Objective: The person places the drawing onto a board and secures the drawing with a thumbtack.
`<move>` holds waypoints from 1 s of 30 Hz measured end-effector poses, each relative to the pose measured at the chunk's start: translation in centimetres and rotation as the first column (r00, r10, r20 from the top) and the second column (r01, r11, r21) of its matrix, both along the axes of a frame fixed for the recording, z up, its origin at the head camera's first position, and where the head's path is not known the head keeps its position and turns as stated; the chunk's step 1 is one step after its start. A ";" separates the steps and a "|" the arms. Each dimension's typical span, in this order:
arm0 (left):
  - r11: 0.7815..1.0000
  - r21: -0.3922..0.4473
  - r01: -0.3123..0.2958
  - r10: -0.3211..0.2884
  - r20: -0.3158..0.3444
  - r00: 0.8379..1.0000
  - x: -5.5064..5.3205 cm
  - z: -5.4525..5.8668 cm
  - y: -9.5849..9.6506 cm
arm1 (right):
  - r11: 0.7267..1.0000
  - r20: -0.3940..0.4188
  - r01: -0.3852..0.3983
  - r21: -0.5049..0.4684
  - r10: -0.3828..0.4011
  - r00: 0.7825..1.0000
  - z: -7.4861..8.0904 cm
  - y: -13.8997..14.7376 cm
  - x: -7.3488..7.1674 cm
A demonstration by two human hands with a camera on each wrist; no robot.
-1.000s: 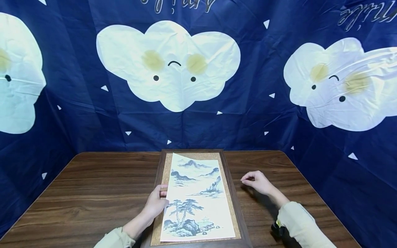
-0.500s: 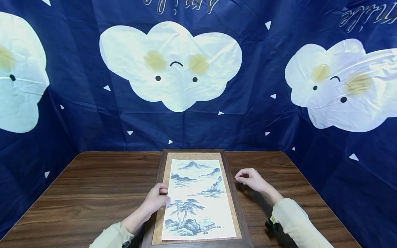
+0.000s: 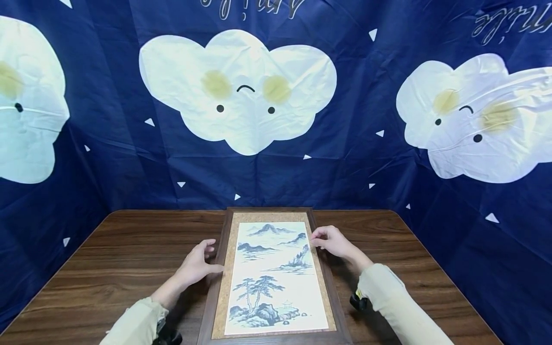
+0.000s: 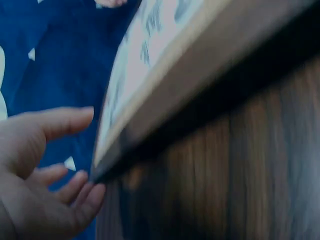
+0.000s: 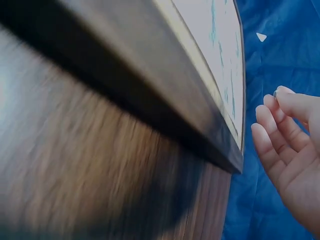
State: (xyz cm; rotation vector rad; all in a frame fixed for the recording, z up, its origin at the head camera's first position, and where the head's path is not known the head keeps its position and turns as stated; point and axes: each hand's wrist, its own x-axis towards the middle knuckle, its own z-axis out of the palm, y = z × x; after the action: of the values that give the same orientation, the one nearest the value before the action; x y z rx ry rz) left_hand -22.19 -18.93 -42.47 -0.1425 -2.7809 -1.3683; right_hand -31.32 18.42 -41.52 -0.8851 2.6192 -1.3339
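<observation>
A paper print of an ink landscape (image 3: 276, 292) lies flat on a framed cork board (image 3: 271, 217). My left hand (image 3: 196, 263) is spread at the board's left side, its thumb tip over the wooden frame, away from the paper. In the left wrist view, the left hand (image 4: 40, 175) holds nothing. My right hand (image 3: 334, 241) has its fingertips at the paper's upper right edge. Between thumb and forefinger it pinches a tiny silvery tack-like piece (image 5: 275, 93), mostly hidden by the fingers.
The board stands on a brown wood-grain table (image 3: 151, 244), reaching its far edge. Behind and on both sides hangs a dark blue cloth (image 3: 194, 167) with white clouds. A dark band is at each wrist.
The paper's raised upper left corner has come down flat. My left hand has let go of the paper's left edge and drawn back left; my right hand has moved left to its right edge.
</observation>
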 end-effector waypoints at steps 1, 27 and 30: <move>1.000 -0.014 0.025 -0.025 -0.002 1.000 -0.1 -0.2 -0.3 | 1.000 -0.001 -0.002 0.003 0.002 1.000 -0.1 -0.2 -0.2; 0.989 0.009 0.146 -0.146 0.019 0.989 -0.9 -2.9 -2.2 | 0.969 0.229 0.188 -0.158 -0.149 0.962 -1.7 -7.6 -4.4; 0.989 0.023 0.145 -0.146 0.021 0.989 -1.0 -3.1 -2.2 | 0.960 0.277 0.224 -0.167 -0.172 0.945 -2.1 -7.9 -5.2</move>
State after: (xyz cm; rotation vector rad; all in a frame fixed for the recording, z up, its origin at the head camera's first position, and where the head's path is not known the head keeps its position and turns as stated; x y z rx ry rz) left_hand -23.18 -21.11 -45.59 -0.3380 -2.8236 -1.4377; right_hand -36.53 10.48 -43.65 -0.4301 2.4548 -1.6551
